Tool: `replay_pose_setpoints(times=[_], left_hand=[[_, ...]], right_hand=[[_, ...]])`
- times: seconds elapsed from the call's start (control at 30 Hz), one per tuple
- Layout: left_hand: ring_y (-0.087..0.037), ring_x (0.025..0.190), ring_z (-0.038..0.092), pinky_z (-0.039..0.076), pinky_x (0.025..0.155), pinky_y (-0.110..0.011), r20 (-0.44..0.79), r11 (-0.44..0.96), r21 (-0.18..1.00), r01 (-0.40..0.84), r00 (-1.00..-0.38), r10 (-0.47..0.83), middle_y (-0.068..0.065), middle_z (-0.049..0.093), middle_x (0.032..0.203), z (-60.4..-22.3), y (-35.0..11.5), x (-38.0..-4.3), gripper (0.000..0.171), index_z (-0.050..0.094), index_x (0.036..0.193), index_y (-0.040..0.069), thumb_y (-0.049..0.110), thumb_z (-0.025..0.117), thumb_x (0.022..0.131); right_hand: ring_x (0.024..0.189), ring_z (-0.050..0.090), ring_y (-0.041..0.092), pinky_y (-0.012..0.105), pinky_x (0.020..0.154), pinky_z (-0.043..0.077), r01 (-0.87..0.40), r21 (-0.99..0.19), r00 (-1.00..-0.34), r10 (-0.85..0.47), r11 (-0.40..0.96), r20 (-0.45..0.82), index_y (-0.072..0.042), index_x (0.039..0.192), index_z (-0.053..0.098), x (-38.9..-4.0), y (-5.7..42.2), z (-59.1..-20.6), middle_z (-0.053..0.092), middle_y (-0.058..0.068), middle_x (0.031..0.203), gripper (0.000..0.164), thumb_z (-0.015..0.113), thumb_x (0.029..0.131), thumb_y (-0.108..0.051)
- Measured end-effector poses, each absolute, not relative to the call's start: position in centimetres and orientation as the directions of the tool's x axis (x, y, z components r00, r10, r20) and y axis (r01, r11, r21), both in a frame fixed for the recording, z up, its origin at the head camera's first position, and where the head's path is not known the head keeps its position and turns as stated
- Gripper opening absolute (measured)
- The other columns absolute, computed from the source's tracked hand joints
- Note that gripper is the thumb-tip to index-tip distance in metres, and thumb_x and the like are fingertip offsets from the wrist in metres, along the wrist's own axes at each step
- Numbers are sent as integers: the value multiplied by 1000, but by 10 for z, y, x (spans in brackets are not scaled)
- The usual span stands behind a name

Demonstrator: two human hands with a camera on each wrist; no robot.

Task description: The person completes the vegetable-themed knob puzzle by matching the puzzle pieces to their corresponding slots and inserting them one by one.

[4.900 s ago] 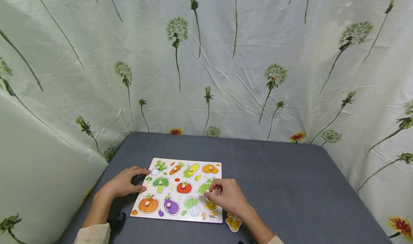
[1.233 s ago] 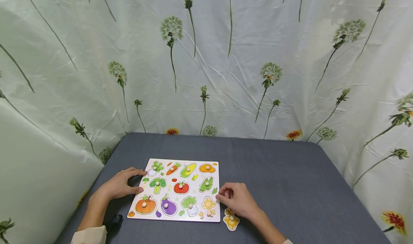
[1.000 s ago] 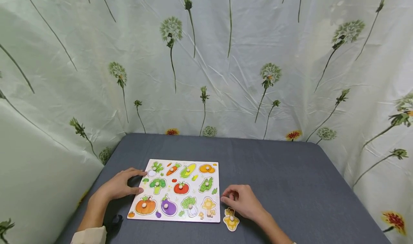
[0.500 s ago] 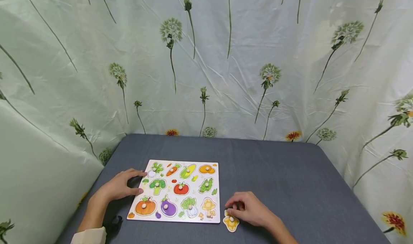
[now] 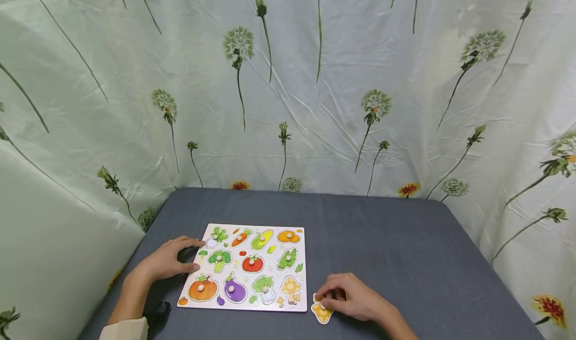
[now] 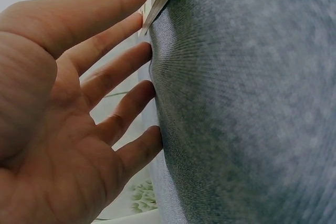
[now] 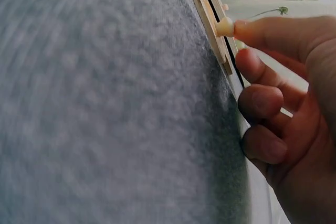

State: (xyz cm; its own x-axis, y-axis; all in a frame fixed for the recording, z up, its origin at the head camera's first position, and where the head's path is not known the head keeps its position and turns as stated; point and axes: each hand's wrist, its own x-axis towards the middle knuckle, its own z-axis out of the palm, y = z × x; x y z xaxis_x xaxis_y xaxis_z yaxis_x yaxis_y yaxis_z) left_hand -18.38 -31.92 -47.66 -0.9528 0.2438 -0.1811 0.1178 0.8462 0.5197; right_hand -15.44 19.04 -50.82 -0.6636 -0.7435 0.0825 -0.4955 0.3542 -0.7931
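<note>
A white wooden puzzle board point(image 5: 270, 300) with vegetable pieces on small pegs lies on the table. My left hand point(image 5: 168, 259) rests at its left edge, thumb and fingers extended; the left wrist view shows the thumb point(image 6: 105, 6) against the board's edge. To the right of the board a yellow mushroom puzzle piece point(image 5: 321, 316) lies flat, upside down as I see it. My right hand point(image 5: 351, 297) pinches its peg point(image 7: 225, 27) with thumb and forefinger, the other fingers curled. The mushroom slot point(image 5: 291, 286) at the board's lower right shows a printed picture and no peg.
A dark grey cloth-covered table point(image 5: 382, 245) extends to the back and right. A small black object point(image 5: 160, 312) lies near my left forearm. Behind and at the sides hangs a pale curtain point(image 5: 315, 105) printed with dandelions.
A bok choy piece, held over the board at first, now sits in its slot. My right hand has moved right and down to the mushroom piece's peg. My left hand stays at the edge.
</note>
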Motion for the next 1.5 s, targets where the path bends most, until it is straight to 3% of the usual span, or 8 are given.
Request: replay_pose_setpoints(times=[0.27, 0.5, 0.83, 1.07, 1.5], left_hand=[[-63, 137, 36, 38, 100, -75, -177, 843, 523, 124, -952, 250, -30, 48, 148, -478, -321, -184, 71, 62, 143, 11, 41, 85, 82], [-64, 136, 37, 38, 100, -76, -164, 842, 522, 139, -952, 259, -31, 48, 148, -479, -322, -185, 71, 62, 143, 11, 41, 85, 82], [-61, 135, 40, 38, 100, -75, -162, 849, 511, 136, -955, 250, -30, 49, 146, -476, -320, -185, 72, 62, 143, 10, 41, 85, 82], [-60, 135, 40, 38, 100, -75, -169, 850, 511, 125, -955, 242, -30, 49, 147, -477, -319, -185, 73, 62, 143, 10, 42, 86, 81], [-60, 136, 40, 38, 101, -75, -165, 848, 515, 130, -955, 246, -30, 49, 147, -480, -320, -184, 73, 62, 143, 11, 42, 85, 82]], right_hand=[[62, 44, -10, 11, 55, 38, -514, -796, -593, -803, 318, 62, -23, 109, 78, -155, 192, -507, 67, -6, 90, 13, 68, 100, -22], [63, 44, -11, 10, 56, 39, -505, -802, -592, -804, 319, 52, -21, 110, 77, -154, 192, -509, 63, -7, 87, 13, 69, 100, -20], [66, 47, -9, 12, 58, 43, -508, -774, -685, -721, 377, 98, -21, 105, 76, -154, 192, -514, 59, -16, 86, 9, 71, 99, -25], [64, 49, -6, 16, 56, 44, -455, -762, -786, -609, 461, 101, -23, 97, 76, -153, 190, -513, 61, -16, 82, 6, 76, 95, -29], [56, 46, -3, 18, 50, 40, -363, -761, -909, -385, 537, 162, -23, 89, 75, -154, 191, -505, 59, -12, 73, 10, 82, 90, -30]])
